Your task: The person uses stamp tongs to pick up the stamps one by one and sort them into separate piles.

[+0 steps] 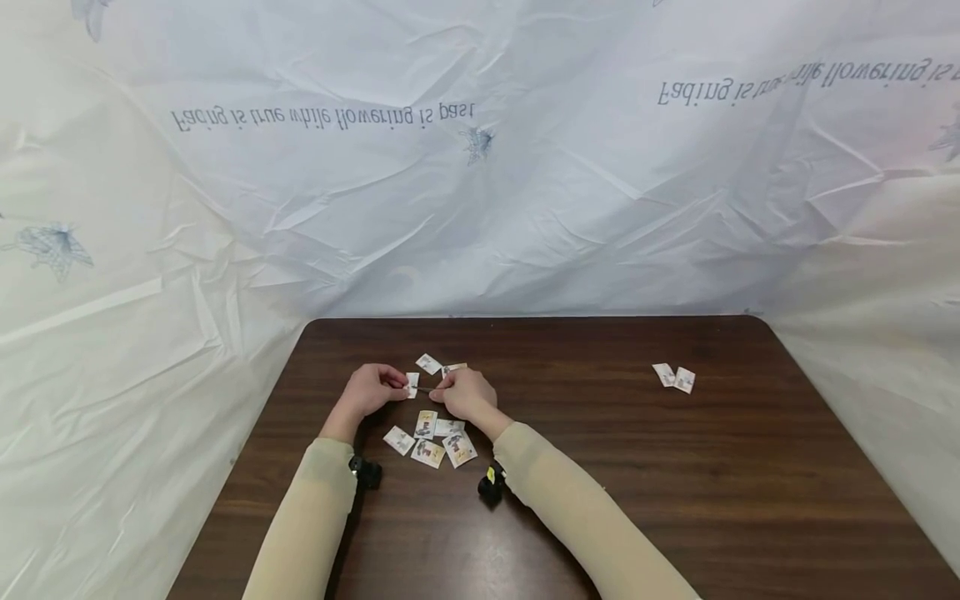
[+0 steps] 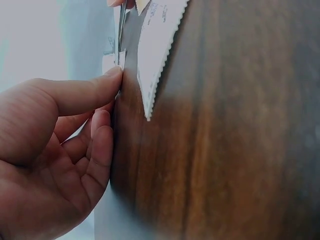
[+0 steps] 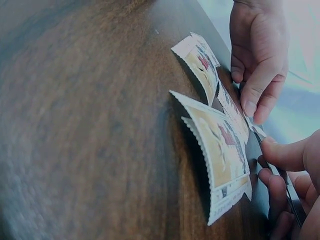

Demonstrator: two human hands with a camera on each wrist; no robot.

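Note:
My left hand (image 1: 373, 389) pinches the left edge of a small white postage stamp (image 1: 412, 380) between thumb and forefinger. Its other fingers curl loosely beneath, as the left wrist view shows. Thin metal tweezers (image 2: 121, 30) are held in my right hand (image 1: 468, 394), their tips at the same stamp, close to my left thumb. In the right wrist view the tweezers (image 3: 295, 202) run back under the right thumb. Two stamps lie just beyond the hands, one (image 1: 429, 363) whole in view and one (image 1: 453, 367) partly hidden by the right hand.
Nearer me lies a group of several stamps with toothed edges, some overlapping, among them a colourful stamp (image 1: 460, 449) with a curled edge. Two more stamps (image 1: 683, 380) lie far right on the brown wooden table (image 1: 600, 467). White printed sheeting (image 1: 525, 225) hangs behind the table.

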